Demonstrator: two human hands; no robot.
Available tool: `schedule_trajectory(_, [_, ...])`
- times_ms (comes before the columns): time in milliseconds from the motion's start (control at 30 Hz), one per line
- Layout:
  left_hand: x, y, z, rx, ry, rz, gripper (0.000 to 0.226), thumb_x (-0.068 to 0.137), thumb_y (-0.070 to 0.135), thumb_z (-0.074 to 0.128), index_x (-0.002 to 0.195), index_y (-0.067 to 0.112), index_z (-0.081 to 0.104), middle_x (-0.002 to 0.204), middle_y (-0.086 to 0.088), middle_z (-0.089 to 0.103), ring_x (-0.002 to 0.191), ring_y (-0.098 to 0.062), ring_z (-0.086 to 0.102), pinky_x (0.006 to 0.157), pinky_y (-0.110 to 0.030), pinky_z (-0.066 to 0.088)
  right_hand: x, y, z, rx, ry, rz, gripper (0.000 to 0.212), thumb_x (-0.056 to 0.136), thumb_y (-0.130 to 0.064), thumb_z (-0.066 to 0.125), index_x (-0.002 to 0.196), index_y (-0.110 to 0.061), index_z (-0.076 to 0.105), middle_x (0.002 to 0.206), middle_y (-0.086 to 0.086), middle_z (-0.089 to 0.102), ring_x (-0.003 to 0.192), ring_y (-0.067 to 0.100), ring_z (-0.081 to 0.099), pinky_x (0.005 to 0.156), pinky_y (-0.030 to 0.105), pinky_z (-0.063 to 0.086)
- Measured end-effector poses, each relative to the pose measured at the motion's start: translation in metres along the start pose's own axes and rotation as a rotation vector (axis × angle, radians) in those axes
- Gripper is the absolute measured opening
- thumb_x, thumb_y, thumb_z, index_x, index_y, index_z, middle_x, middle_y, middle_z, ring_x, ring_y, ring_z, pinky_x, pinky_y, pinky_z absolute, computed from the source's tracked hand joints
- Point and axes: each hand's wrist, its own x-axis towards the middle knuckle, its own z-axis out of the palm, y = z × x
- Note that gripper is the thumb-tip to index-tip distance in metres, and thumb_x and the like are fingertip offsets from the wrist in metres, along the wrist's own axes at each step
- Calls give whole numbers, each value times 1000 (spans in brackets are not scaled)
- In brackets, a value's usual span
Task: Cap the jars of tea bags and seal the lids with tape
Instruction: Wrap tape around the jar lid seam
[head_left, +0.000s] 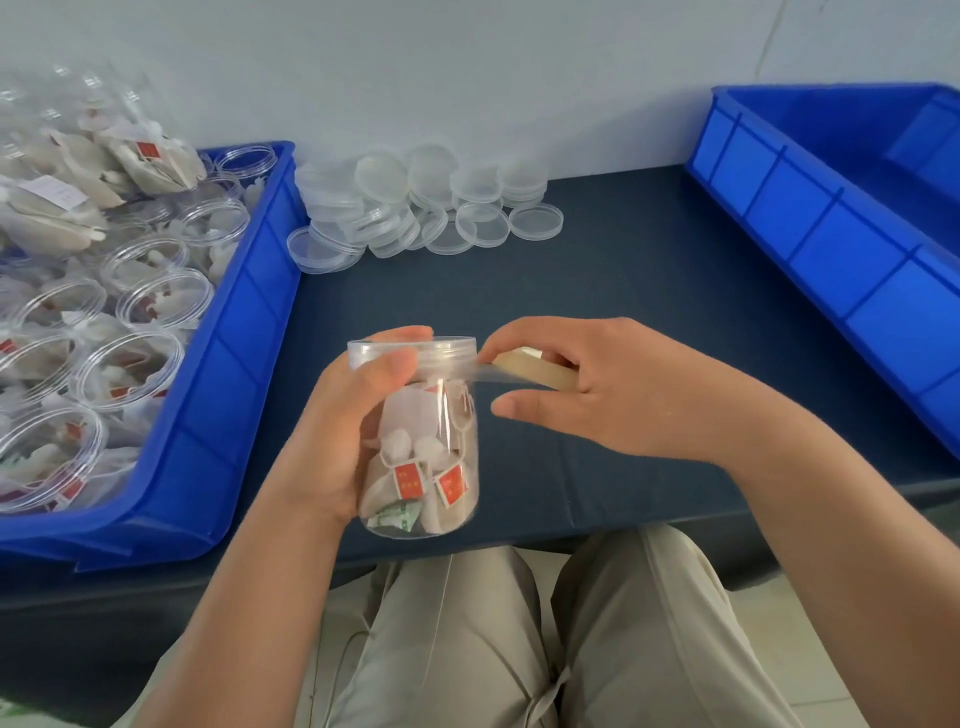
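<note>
Item: capped jar (421, 441), clamped in my left hand (337, 431). Right hand (587, 389), at three o'clock, grips tape roll (535, 366). Step: sealing lid (415, 351). Next: likely rotate jar, keeping tape taut.

A plain pale wall (467, 67) — grey-white with a faint blue cast — closes off the far side of the scene, and a thin dark crack or line (768, 47) runs down it near the upper right. Against it stands the surface (649, 291), covered in a dark navy material with a fold line crossing near its front edge. Below that edge, at the lower right, a patch of light tiled floor (810, 670) shows, its grout lines faint. Light is soft and even — no hard shadows fall on wall or covering, and only a dim shade lies under the front edge.
</note>
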Motion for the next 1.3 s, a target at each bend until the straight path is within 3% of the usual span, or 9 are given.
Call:
schedule_trajectory(267, [-9, 5, -4, -119, -122, 61, 31, 76, 50, 83, 98, 28, 84, 86, 3, 77, 75, -13, 76, 61, -27, 61, -4, 3, -6, 14, -67, -61, 23, 100, -64, 53, 123, -64, 50, 87, -14, 63, 67, 1, 60, 64, 10, 46])
schedule_trajectory(500, [-5, 8, -9, -125, -177, 66, 51, 66, 67, 89, 95, 26, 82, 85, 1, 75, 75, -15, 76, 63, -29, 62, -7, 7, -15, 91, -184, -81, 22, 106, -59, 49, 125, -53, 57, 97, -14, 65, 72, 5, 58, 71, 11, 47])
schedule_trajectory(767, [-1, 3, -15, -156, -320, 48, 43, 100, 56, 60, 119, 22, 80, 107, 2, 80, 99, -15, 78, 83, -28, 64, -3, 7, -9, -19, -120, 19, 29, 103, -73, 32, 120, -61, 52, 84, -11, 65, 69, 4, 61, 64, 22, 43])
schedule_trajectory(900, [4, -2, -4, -158, -302, 144, 90, 111, 10, -2, 86, 30, 82, 82, 12, 77, 78, 0, 75, 71, -14, 59, -1, 6, -3, -25, -83, 24, 27, 107, -66, 32, 118, -57, 56, 84, -20, 65, 74, -2, 61, 63, 21, 40])
schedule_trajectory(1033, [0, -20, -3, -25, -217, 308, 54, 109, 52, 41, 74, 41, 80, 68, 25, 71, 63, 8, 69, 60, -11, 56, 0, 4, -1, -24, -103, 57, 29, 106, -66, 34, 118, -55, 59, 94, -32, 64, 85, -11, 60, 70, 20, 41])
schedule_trajectory(1100, [5, -22, -5, -53, -67, 220, 67, 115, 43, 35, 64, 44, 79, 61, 24, 69, 58, 8, 68, 58, -8, 53, -1, 3, -1, -32, -136, 55, 29, 106, -67, 34, 117, -57, 59, 97, -36, 64, 90, -14, 59, 72, 20, 42])
schedule_trajectory(1200, [0, -17, -6, -265, -302, 38, 59, 118, 26, 15, 146, 3, 61, 94, -8, 81, 91, -19, 79, 83, -29, 62, -2, 1, 0, -52, -145, 57, 29, 106, -69, 33, 113, -60, 60, 94, -16, 70, 86, -4, 64, 74, 26, 50])
schedule_trajectory(1233, [1, -17, -8, -194, -336, 38, 59, 117, 35, 21, 161, -4, 33, 104, -11, 80, 98, -23, 77, 86, -34, 61, -1, 0, 1, -63, -138, 63, 30, 106, -69, 33, 112, -59, 61, 91, -13, 70, 84, -2, 64, 73, 28, 51])
schedule_trajectory(1300, [2, -20, -14, 16, -266, -6, 93, 98, 67, 59, 162, 6, 31, 115, -9, 77, 100, -21, 76, 82, -34, 62, 0, 0, 3, -79, -116, 85, 33, 107, -67, 33, 111, -53, 63, 91, -17, 69, 87, -6, 61, 70, 25, 46])
